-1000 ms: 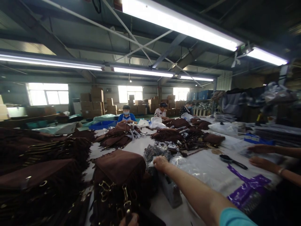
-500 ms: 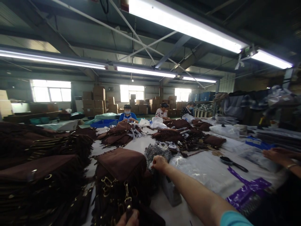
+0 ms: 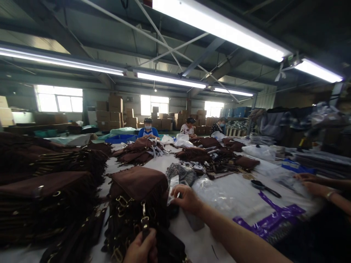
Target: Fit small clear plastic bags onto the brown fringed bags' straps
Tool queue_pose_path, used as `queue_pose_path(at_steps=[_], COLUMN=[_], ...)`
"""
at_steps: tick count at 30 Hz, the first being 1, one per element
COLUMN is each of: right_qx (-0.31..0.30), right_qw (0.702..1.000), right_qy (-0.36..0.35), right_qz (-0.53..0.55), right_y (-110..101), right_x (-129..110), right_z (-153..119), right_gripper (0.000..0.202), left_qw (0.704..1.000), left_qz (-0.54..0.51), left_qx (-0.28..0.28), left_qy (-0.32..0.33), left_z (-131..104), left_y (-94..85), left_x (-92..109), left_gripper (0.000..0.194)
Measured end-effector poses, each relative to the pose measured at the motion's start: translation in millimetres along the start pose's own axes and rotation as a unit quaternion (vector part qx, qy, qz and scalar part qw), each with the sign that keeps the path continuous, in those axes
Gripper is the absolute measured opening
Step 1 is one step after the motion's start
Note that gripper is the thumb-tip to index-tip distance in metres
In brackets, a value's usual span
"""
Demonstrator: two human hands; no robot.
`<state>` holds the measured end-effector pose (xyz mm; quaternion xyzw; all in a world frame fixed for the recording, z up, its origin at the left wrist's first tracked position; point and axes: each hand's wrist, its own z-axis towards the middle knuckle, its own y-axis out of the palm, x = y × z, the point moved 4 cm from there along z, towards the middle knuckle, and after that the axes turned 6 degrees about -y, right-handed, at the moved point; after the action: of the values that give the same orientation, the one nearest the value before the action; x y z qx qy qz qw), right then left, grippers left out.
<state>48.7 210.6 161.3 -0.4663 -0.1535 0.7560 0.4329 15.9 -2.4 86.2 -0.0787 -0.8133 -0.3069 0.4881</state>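
Observation:
My left hand (image 3: 142,246) pinches a dark brown strap (image 3: 145,223) just below its gold swivel clasp (image 3: 143,209). Behind the strap is a stack of brown fringed bags (image 3: 139,182), with gold rings and clasps hanging down its front. To the right of that stack, my right hand (image 3: 188,199) is closed on a small white plastic packet (image 3: 173,182), which stands up from the fingers. A heap of grey speckled packets (image 3: 181,173) lies just beyond this hand. Partly hidden under my right wrist is a grey object (image 3: 195,221).
More stacked brown bags (image 3: 46,190) fill the left side. Clear plastic (image 3: 216,193), a black-handled round tool (image 3: 264,188) and purple packaging (image 3: 276,219) lie on the right. A co-worker's hands (image 3: 315,184) are at the right edge; several people sit across the table.
My right hand has drawn back from the grey heap, and a white packet now shows in its fingers. My left hand has risen slightly with the strap. The purple packaging appears shifted left.

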Motion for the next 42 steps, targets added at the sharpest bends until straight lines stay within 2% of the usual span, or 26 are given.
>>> queue_pose_path(at_steps=[2,4,6,7,9,12,17,19,22,25,29,33,35,38,42], right_qx=[0.025,0.045,0.056,0.06,0.071,0.084,-0.027,-0.018,0.029,0.028,0.002,-0.016,-0.018,-0.022,-0.03], right_qw=[0.991,0.965,0.94,0.934,0.937,0.94,0.892,0.889,0.898,0.911,0.911,0.908,0.909,0.907,0.902], right_qy=[0.037,0.1,0.15,0.164,0.172,0.163,0.199,0.213,0.232,0.234,0.256,0.261,0.259,0.26,0.269], right_qz=[0.124,0.237,0.302,0.311,0.295,0.286,0.404,0.405,0.374,0.338,0.323,0.327,0.328,0.331,0.336], right_y=[3.8,13.1,24.1,28.8,34.6,37.7,52.9,54.1,49.8,45.8,49.6,61.0,64.7,66.1,64.0], right_x=[-17.4,-31.0,-42.5,-47.2,-53.2,-53.4,-48.8,-48.7,-46.4,-42.5,-39.0,-45.6,-49.6,-53.3,-54.9], right_z=[-23.4,-45.9,-64.0,-70.6,-79.2,-84.6,-89.3,-89.2,-88.4,-91.7,-105.6,-116.4,-118.7,-120.7,-123.3], right_gripper=[0.017,0.022,0.026,0.027,0.03,0.033,0.037,0.032,0.024,0.021,0.015,0.011,0.011,0.011,0.01], left_qw=[1.0,1.0,0.999,0.998,0.995,0.992,0.99,0.989,0.993,0.99,0.972,0.982,0.982,0.977,0.974], left_qz=[-0.006,0.006,0.029,0.045,0.084,0.125,0.137,0.143,0.118,0.123,0.206,0.175,0.172,0.186,0.191], left_qx=[0.007,0.004,-0.017,-0.032,-0.049,-0.025,-0.026,-0.029,-0.028,-0.053,-0.114,-0.061,-0.037,-0.028,-0.008], left_qy=[0.009,0.017,0.024,0.025,0.021,0.01,0.011,0.01,-0.003,-0.041,-0.025,0.024,0.061,0.095,0.124], left_z=[-7.2,-16.9,-27.1,-31.4,-37.2,-37.3,-29.2,-26.7,-27.0,-35.1,-50.1,-50.4,-47.0,-42.0,-37.7], left_y=[6.2,13.8,21.8,25.5,29.2,24.4,14.1,11.7,6.9,0.8,-1.5,1.6,6.1,12.1,9.8], left_x=[4.1,9.8,15.6,17.5,18.3,14.1,7.9,4.7,-1.5,-3.4,18.7,51.5,60.8,60.8,50.7], left_gripper=[0.054,0.062,0.07,0.069,0.057,0.039,0.038,0.039,0.042,0.044,0.034,0.034,0.033,0.029,0.026])
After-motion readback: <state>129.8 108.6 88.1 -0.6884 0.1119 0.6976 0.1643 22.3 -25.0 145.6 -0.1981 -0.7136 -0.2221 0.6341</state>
